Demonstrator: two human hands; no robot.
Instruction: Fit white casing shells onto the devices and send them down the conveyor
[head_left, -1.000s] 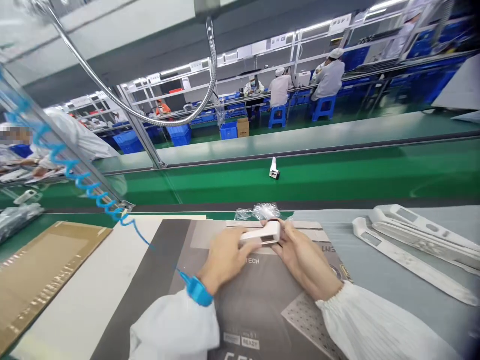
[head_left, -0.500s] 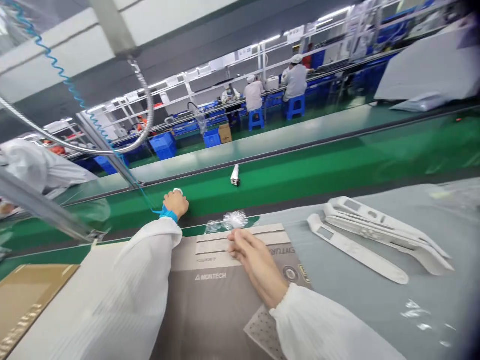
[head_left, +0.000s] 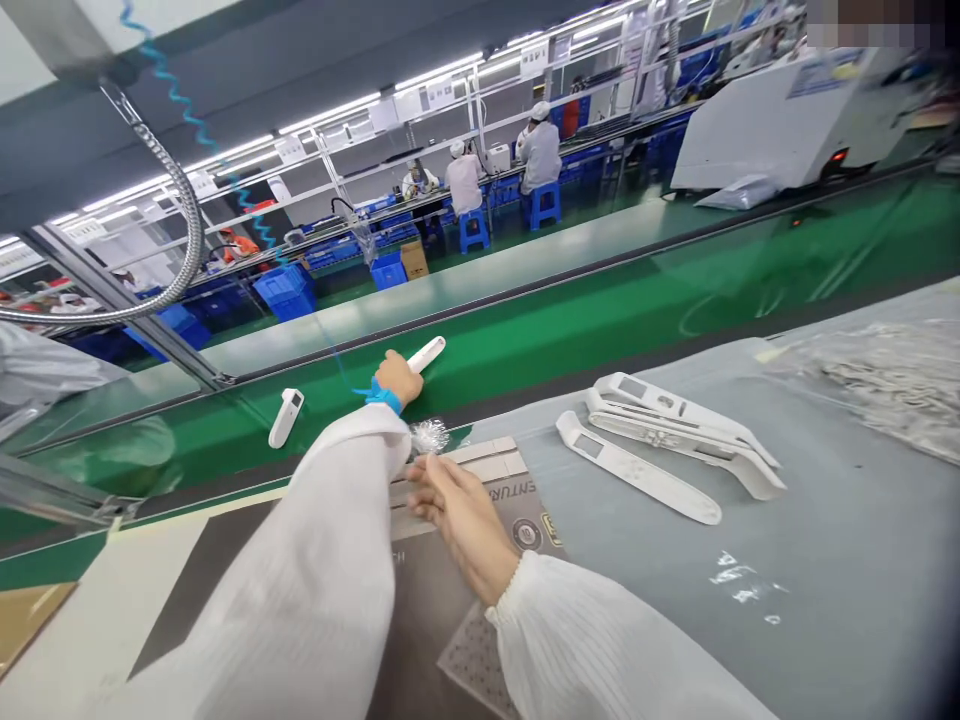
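Observation:
Out over the green conveyor belt (head_left: 570, 320), my left hand (head_left: 399, 378) is closed on a slim white device (head_left: 427, 355), which sticks out to the right beyond the fingers. A blue strap circles that wrist. My right hand (head_left: 461, 515) hovers with loosely curled, parted fingers over a grey-brown printed box (head_left: 420, 610), nothing visible in it. A second white device (head_left: 286, 418) with a small dark window lies on the belt to the left. Crumpled clear plastic (head_left: 430, 435) sits between my hands at the belt's near edge.
Several long white shell parts (head_left: 660, 440) lie on the grey table mat (head_left: 825, 580) at right, near a clear bag of parts (head_left: 900, 385). A metal post (head_left: 127, 300) rises at left. People sit at a far bench, beyond a white machine (head_left: 765, 130).
The view has turned right. My left hand has moved right along the belt and closed on the white device. Another white device now shows to its left. My right hand stays over the box.

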